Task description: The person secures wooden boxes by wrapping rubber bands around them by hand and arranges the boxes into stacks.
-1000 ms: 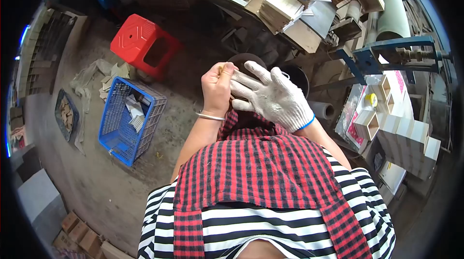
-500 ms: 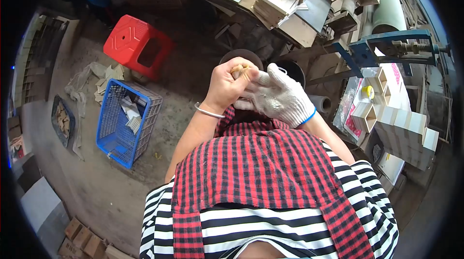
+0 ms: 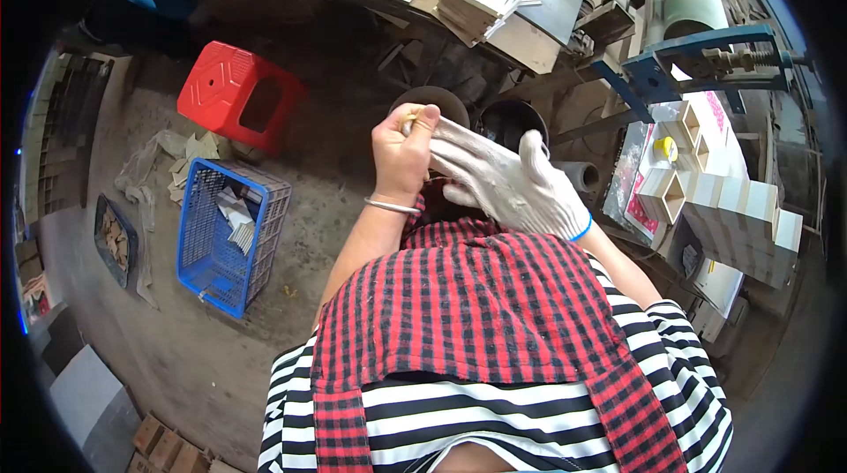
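Note:
My left hand (image 3: 401,155), bare with a silver bangle (image 3: 392,205) at the wrist, is closed on the fingertip end of a white knit work glove (image 3: 516,182). A small yellowish bit shows between its thumb and fingers, too small to name. The glove is on my right hand (image 3: 529,191), with a blue cuff edge at the wrist. A finger of the glove is drawn out straight toward my left hand. The fingers of my right hand are stretched out, thumb raised apart, holding nothing. Both hands are in front of my red-and-black checked apron (image 3: 476,314).
A red stool (image 3: 198,89) and a blue crate (image 3: 183,244) with pale pieces inside stand on the floor to the left. Dark round containers (image 3: 514,124) are beyond my hands. Stacked boards (image 3: 476,1) lie on the workbench, and open wooden boxes (image 3: 663,197) are at right.
My left hand has turned more upright and closed at the glove's fingertips. My right hand has shifted slightly right and down, and the glove's finger is now stretched between the hands.

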`<action>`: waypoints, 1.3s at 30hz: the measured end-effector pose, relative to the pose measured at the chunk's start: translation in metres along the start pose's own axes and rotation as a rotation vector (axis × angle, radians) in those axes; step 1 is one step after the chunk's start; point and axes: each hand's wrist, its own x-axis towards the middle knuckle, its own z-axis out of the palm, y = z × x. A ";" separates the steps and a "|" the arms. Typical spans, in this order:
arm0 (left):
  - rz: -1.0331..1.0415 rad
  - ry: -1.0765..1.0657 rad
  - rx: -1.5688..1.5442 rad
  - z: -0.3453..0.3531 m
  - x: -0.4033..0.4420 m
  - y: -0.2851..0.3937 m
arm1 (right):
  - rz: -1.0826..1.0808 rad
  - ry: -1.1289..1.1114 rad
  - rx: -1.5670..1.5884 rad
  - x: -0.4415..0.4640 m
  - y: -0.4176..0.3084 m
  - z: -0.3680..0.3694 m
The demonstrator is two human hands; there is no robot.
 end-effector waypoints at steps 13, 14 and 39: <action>-0.084 0.009 -0.208 -0.025 -0.004 -0.021 | -0.247 0.018 -0.297 0.012 0.006 0.001; -0.085 0.011 -0.205 -0.037 0.002 -0.020 | -0.242 0.065 -0.476 0.008 0.011 0.002; 0.106 0.046 0.276 -0.078 0.019 0.009 | 0.124 0.451 -0.451 -0.101 -0.028 -0.091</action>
